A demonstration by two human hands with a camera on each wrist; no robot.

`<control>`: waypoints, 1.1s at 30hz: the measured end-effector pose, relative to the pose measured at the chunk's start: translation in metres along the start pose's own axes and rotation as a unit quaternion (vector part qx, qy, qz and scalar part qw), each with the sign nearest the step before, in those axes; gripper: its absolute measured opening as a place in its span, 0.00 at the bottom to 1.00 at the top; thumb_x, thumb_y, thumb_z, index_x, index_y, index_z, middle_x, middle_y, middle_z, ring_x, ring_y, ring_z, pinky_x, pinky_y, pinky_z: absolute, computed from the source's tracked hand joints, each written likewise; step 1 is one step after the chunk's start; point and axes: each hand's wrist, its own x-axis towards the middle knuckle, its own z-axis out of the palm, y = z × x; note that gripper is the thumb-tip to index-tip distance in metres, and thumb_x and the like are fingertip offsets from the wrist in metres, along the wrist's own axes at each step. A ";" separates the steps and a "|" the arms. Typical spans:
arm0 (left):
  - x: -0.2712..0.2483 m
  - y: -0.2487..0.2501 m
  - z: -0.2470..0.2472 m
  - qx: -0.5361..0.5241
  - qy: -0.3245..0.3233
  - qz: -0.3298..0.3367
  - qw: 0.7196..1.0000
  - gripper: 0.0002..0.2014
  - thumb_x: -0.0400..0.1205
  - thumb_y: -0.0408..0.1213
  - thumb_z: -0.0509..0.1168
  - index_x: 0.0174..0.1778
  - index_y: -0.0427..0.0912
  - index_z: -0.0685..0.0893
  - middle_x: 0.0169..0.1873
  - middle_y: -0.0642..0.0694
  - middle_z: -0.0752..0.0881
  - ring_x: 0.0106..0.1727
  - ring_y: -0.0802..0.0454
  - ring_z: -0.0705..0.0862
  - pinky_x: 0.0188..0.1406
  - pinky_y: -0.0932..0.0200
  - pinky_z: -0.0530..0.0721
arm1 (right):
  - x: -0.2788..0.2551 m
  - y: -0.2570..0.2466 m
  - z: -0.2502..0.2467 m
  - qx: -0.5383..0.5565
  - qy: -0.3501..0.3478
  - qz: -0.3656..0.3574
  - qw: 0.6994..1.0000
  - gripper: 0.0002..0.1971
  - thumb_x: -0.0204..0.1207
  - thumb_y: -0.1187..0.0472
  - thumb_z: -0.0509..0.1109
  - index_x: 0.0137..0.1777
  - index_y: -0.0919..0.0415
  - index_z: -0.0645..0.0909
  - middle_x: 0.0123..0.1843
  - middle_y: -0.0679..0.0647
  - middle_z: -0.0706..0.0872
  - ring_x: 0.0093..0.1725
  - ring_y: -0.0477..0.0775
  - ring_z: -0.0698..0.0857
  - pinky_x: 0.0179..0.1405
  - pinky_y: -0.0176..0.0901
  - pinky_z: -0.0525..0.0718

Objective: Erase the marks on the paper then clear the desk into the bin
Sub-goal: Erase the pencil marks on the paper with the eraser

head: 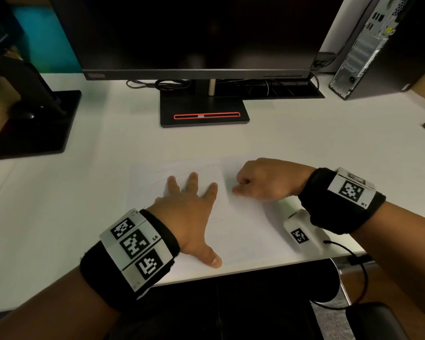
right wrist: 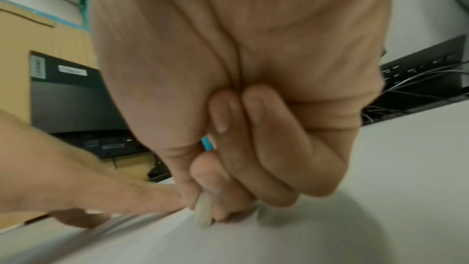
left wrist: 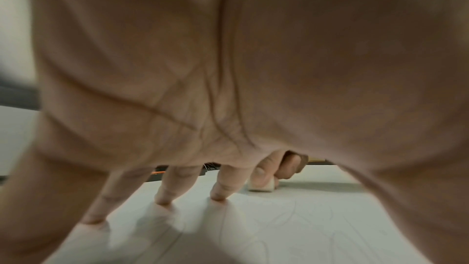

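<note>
A white sheet of paper with faint pencil marks lies on the white desk near its front edge. My left hand presses flat on the sheet, fingers spread and straight. Just to its right, my right hand is curled and pinches a small white eraser between thumb and fingers. The eraser's lower end touches the paper. From the left wrist view the eraser shows under the right fingertips, beyond my left fingers. In the head view the eraser is hidden by the hand.
A monitor on a black stand rises behind the paper, with cables at its back. A computer tower stands at the far right. Another black stand sits at the left. The desk's front edge runs just below my hands.
</note>
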 end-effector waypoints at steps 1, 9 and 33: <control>0.000 0.000 0.000 0.000 0.000 0.000 1.000 0.72 0.65 0.70 0.78 0.86 0.57 0.27 0.84 0.44 0.24 0.84 0.27 0.29 0.82 0.28 0.60 | -0.001 -0.002 0.003 -0.001 -0.021 -0.014 1.000 0.23 0.85 0.44 0.63 0.31 0.57 0.70 0.30 0.52 0.75 0.32 0.54 0.74 0.35 0.50 0.75; -0.001 0.000 0.000 0.003 0.000 -0.001 1.000 0.71 0.65 0.70 0.78 0.86 0.56 0.28 0.84 0.44 0.24 0.84 0.27 0.29 0.82 0.28 0.61 | 0.001 -0.002 0.003 0.005 0.007 -0.013 1.000 0.23 0.86 0.45 0.63 0.31 0.57 0.71 0.30 0.51 0.76 0.32 0.53 0.74 0.35 0.49 0.75; -0.002 -0.005 -0.004 0.013 -0.007 0.005 1.000 0.71 0.64 0.69 0.79 0.86 0.59 0.30 0.86 0.46 0.27 0.85 0.28 0.31 0.80 0.26 0.64 | -0.051 0.029 -0.003 0.359 0.127 0.122 0.916 0.17 0.86 0.51 0.69 0.37 0.61 0.78 0.32 0.58 0.82 0.26 0.54 0.76 0.27 0.44 0.75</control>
